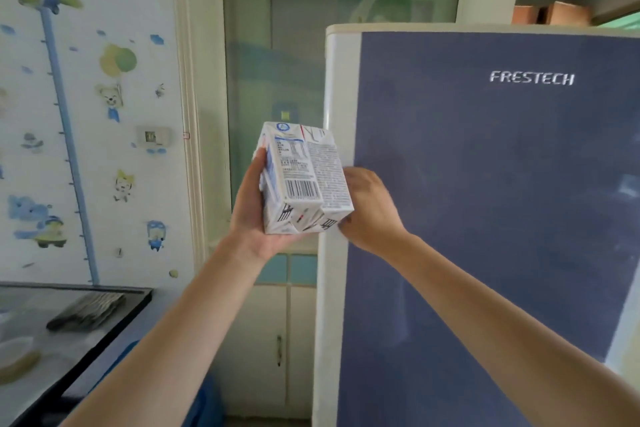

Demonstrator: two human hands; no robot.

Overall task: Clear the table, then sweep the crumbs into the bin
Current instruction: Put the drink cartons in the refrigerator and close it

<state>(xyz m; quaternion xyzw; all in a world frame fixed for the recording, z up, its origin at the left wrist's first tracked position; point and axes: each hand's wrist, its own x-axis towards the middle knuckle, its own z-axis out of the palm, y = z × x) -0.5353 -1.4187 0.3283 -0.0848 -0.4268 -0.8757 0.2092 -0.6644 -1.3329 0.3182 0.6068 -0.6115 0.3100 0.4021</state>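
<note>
Cartons (pixel 304 180), two side by side, sit mid-frame in my left hand (pixel 258 215), fingers curled round them; right hand (pixel 370 215) fingers hooked on fridge door (pixel 485 184) edge, center-right.

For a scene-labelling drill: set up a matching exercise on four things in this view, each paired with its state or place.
Things:
1. two white milk cartons
2. left hand
3. right hand
4. blue fridge door

States:
A. closed
B. on the door's left edge
C. held side by side
D. cupped under the cartons

Pairs: 1-C, 2-D, 3-B, 4-A
</note>
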